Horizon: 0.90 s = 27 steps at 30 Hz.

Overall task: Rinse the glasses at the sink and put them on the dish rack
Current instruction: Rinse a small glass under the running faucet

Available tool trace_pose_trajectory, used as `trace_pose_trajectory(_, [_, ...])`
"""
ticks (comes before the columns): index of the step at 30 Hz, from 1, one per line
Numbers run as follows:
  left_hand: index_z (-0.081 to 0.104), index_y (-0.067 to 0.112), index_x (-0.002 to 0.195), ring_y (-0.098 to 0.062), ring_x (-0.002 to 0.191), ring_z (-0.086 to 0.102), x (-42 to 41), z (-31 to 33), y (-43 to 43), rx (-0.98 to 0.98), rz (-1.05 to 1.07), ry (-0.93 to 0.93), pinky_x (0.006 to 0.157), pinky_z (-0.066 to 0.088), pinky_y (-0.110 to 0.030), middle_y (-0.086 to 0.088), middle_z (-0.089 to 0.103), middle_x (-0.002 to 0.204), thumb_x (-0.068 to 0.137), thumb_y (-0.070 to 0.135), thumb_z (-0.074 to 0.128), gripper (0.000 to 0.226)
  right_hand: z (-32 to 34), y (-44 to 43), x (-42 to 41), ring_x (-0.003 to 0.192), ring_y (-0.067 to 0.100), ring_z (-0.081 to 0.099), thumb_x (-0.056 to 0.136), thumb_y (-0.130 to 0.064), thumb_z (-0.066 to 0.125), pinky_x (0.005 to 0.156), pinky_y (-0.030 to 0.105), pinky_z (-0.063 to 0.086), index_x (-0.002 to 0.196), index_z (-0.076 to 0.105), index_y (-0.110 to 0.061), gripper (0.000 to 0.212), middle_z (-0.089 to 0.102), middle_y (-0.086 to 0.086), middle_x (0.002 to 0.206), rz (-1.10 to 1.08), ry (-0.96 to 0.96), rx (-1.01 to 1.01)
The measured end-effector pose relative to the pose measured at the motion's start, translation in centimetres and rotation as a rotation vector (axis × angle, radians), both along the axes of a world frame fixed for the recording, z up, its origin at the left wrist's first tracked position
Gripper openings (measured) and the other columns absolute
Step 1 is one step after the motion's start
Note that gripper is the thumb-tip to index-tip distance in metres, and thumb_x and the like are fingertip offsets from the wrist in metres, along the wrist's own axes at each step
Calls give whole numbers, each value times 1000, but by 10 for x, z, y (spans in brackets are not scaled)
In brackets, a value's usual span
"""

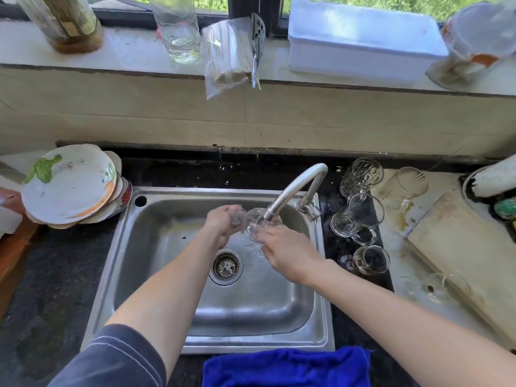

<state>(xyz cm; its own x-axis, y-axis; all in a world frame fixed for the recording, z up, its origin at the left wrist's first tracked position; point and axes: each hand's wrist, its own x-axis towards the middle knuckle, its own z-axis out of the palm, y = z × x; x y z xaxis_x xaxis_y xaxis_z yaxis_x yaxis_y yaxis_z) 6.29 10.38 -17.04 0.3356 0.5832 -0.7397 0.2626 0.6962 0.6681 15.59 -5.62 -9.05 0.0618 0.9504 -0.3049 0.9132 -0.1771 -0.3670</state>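
Note:
Over the steel sink point(156, 275) I hold a clear glass point(258, 222) right under the spout of the grey tap point(296, 188). My left hand point(223, 223) grips the glass from the left with curled fingers. My right hand point(287, 251) touches its lower right side; its fingertips are hidden behind the glass. Several more clear glasses point(358, 216) stand and lie on the dark counter to the right of the sink, and another glass point(405, 185) lies further right on the pale surface.
A stack of white patterned plates point(69, 185) leans at the sink's left. A blue cloth point(284, 368) hangs at the front edge. A worn cutting board point(469, 247) lies at the right. The windowsill holds a plastic bottle point(178, 29), a bag of sticks point(226, 57) and a white box point(363, 40).

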Motion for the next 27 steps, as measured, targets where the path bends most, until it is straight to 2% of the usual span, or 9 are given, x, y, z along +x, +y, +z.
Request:
trace_pose_trajectory(3, [63, 7, 86, -22, 75, 63, -6, -6, 10, 64, 45, 27, 58, 56, -29, -14, 64, 88, 97, 7, 50, 17, -2, -7, 6, 131, 20, 44, 100, -22, 39, 97, 39, 45, 143, 45, -27, 43, 45, -9, 148, 8, 15, -7])
trace_pose_trajectory(5, [64, 7, 84, -21, 71, 62, -3, -6, 6, 65, 30, 23, 53, 57, -27, -13, 64, 83, 96, 5, 51, 18, -1, 0, 3, 133, 22, 40, 101, -22, 38, 95, 38, 44, 147, 37, -26, 46, 32, -10, 156, 7, -13, -26])
trace_pose_trajectory(7, [64, 6, 84, -21, 70, 62, 1, -5, 3, 56, 10, 20, 49, 56, -25, -12, 63, 81, 96, 5, 50, 19, -1, 4, 0, 134, 24, 40, 101, -21, 38, 95, 38, 44, 148, 35, -25, 47, 29, -8, 158, 4, 0, -26])
trace_pose_trajectory(11, [64, 8, 84, -20, 68, 60, -8, -9, 7, 40, -41, 74, 49, 54, -26, -11, 63, 80, 97, 6, 49, 20, -2, -7, 11, 130, 18, 46, 100, -22, 39, 95, 39, 47, 142, 46, -27, 43, 43, -11, 149, 92, 3, -21])
trace_pose_trajectory(14, [63, 8, 82, -20, 65, 57, -6, -12, 1, 38, -118, 95, 51, 53, -28, -14, 61, 84, 96, 4, 49, 20, -8, 2, 7, 124, 27, 47, 98, -19, 43, 82, 38, 49, 138, 49, -20, 40, 43, -5, 148, 102, -44, 66])
trace_pose_trajectory(17, [64, 9, 83, -21, 69, 59, -13, -10, 8, 51, -138, 144, 56, 53, -32, -14, 62, 90, 97, 5, 48, 22, -11, -3, 11, 113, 27, 57, 94, -14, 47, 75, 39, 53, 131, 58, -21, 39, 55, -4, 138, 187, -10, 144])
trace_pose_trajectory(20, [64, 8, 85, -21, 66, 58, -21, -9, 11, 52, -209, 185, 53, 55, -30, -12, 62, 84, 98, 4, 46, 23, -12, -6, 18, 99, 30, 64, 85, -11, 58, 62, 42, 57, 117, 67, -17, 34, 63, 0, 128, 233, -36, 230])
trace_pose_trajectory(24, [63, 8, 87, -23, 62, 57, -20, -1, -4, -53, -262, 139, 63, 56, -38, -12, 62, 77, 97, 2, 42, 23, -10, 13, 11, 81, 30, 64, 78, -12, 72, 48, 27, 41, 93, 72, -17, 16, 70, -3, 103, 223, -65, 275])
trace_pose_trajectory(27, [62, 8, 94, -21, 60, 59, -36, -4, -1, -68, -198, 157, 48, 55, -28, -11, 63, 82, 97, 9, 50, 12, -15, -2, 25, 93, 27, 62, 88, -15, 59, 57, 38, 54, 110, 70, -19, 25, 69, -5, 111, 302, -28, 215])
